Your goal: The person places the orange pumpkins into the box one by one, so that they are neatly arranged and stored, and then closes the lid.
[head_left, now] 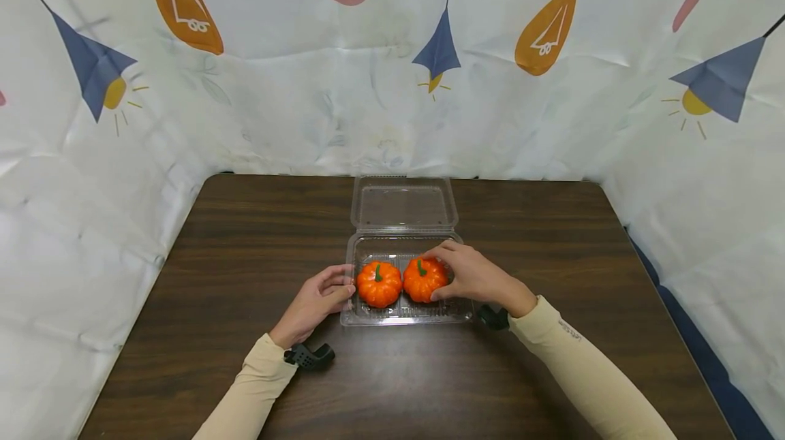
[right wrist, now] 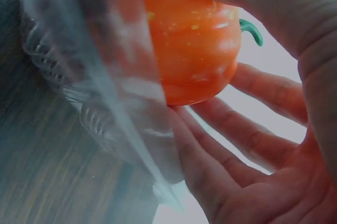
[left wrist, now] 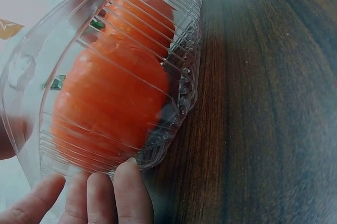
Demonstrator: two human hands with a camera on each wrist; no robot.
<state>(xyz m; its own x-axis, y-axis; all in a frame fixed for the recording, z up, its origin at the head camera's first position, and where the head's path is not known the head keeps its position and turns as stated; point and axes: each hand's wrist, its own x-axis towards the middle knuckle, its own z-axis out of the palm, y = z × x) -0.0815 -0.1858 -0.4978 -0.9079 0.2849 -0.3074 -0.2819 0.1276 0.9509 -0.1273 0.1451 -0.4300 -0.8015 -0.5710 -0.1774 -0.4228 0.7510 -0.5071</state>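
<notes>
A clear plastic clamshell box (head_left: 405, 321) lies on the table with its lid (head_left: 405, 203) folded back. Two small orange pumpkins with green stems sit side by side in its base. My right hand (head_left: 475, 273) holds the right pumpkin (head_left: 422, 283), thumb at its near side and fingers round the far side; the right wrist view shows the same pumpkin (right wrist: 195, 50) between thumb and fingers. At the box's left wall, my left hand (head_left: 321, 300) touches the plastic with its fingertips, beside the left pumpkin (head_left: 378, 287). Seen from the left wrist, those fingers (left wrist: 100, 195) lie along the ribbed wall.
The dark wooden table (head_left: 276, 222) carries the box near its middle. Behind and beside it hangs a white cloth (head_left: 276, 106) printed with lamps and bulbs. Each wrist wears a black strap, the left one (head_left: 309, 356) close over the tabletop.
</notes>
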